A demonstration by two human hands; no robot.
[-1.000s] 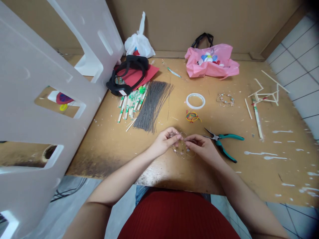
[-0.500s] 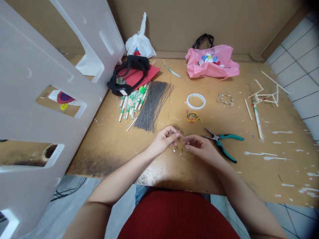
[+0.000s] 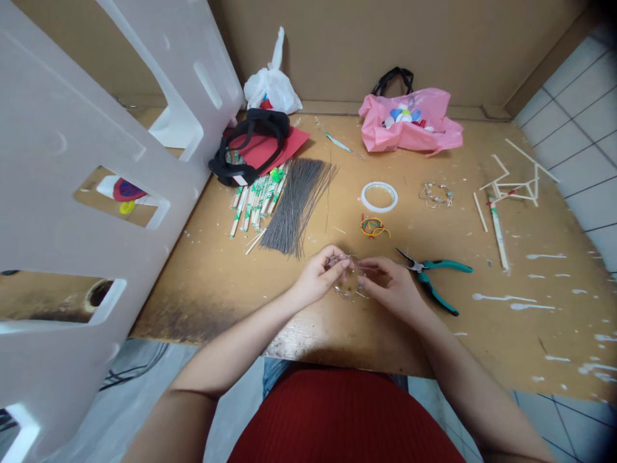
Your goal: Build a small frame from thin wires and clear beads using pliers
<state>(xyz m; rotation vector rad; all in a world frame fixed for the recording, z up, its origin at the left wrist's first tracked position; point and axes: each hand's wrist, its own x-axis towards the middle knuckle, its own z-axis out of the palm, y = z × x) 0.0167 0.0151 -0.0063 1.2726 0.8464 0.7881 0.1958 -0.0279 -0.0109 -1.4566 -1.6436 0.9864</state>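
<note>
Seen from the head-worn camera, a person sat at the near edge of a paint-spattered wooden tabletop [image 3: 525,334], with both forearms reaching forward. The left hand [image 3: 315,278] and right hand [image 3: 388,286] came close together near the middle of the near side, and a loop of thin wire [image 3: 348,287] sat between them. The fingers of the left hand [image 3: 332,265] were curled in and pinched the loop's left side, while the fingers of the right hand [image 3: 373,269] were nearly closed on a strand at its right. Just to the right lay a pair of teal-handled pliers [image 3: 436,278]. Farther off stood a clear tape roll [image 3: 379,196], with a small tangle of coloured rubber bands [image 3: 372,226] nearer the hands and a beaded wire loop [image 3: 436,195] to the right. To the left lay a bundle of grey wires [image 3: 296,206] beside a pile of wrapped chopsticks [image 3: 253,206]. A black strap [image 3: 236,161] rested on red paper [image 3: 289,145] at the far left, pink [image 3: 409,122] and white plastic bags [image 3: 272,87] stood along the far edge, and a stick frame [image 3: 511,186] lay at the right
</note>
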